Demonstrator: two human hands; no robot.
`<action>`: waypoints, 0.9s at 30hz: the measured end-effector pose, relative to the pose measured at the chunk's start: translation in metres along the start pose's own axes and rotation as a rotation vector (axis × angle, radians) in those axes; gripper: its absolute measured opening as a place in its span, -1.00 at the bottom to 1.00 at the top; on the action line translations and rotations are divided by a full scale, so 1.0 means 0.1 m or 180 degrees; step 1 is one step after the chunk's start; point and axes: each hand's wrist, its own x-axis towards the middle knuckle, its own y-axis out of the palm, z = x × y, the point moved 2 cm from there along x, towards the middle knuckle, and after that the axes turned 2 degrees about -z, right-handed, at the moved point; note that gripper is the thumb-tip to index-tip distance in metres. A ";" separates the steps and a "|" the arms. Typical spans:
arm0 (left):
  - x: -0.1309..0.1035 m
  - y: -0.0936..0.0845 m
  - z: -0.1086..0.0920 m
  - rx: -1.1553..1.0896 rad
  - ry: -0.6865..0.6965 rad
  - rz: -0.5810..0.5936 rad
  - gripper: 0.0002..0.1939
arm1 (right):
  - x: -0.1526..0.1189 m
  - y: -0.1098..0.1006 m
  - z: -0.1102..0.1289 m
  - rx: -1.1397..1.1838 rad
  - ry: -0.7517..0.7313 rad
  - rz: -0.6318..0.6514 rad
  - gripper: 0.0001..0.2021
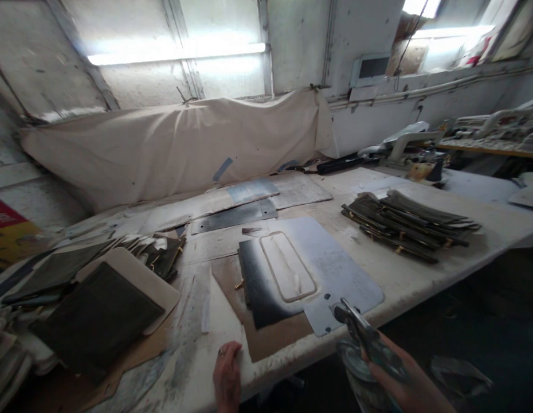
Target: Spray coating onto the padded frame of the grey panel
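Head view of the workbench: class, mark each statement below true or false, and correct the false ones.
1. The right hand holds a spray gun. True.
2. The left hand holds a brush. False: it rests empty on the table edge.
3. A template with a rounded rectangular cutout lies on a dark piece. True.
4. The stack of dark pieces lies left of the template. False: it lies to its right.

A paint-smeared spray gun (363, 335) tilts nozzle-up beside the table edge.
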 end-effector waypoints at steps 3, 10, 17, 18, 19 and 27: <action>0.00 0.00 0.00 -0.0013 -0.0036 0.0031 -0.68 | 0.00 0.04 0.10 0.0004 -0.0063 0.0048 -0.82; 0.02 -0.03 -0.03 -0.0060 0.0037 -0.0091 -0.69 | 0.05 0.22 0.40 0.0186 -0.0278 0.0236 -0.86; 0.02 -0.04 0.08 -0.0130 0.0075 0.0006 -0.69 | 0.26 0.19 0.52 0.0144 -0.0304 0.0047 -0.88; 0.02 -0.03 0.13 -0.0125 0.0095 0.0011 -0.69 | 0.32 0.19 0.54 0.0122 -0.0288 0.0032 -0.88; 0.02 -0.01 0.18 -0.0128 0.0124 0.0015 -0.70 | 0.39 0.19 0.57 0.0107 -0.0303 0.0023 -0.88; 0.01 0.11 0.34 -0.0646 0.0019 -0.0560 -0.65 | 1.32 0.21 1.03 0.0096 -0.0354 0.0434 -0.97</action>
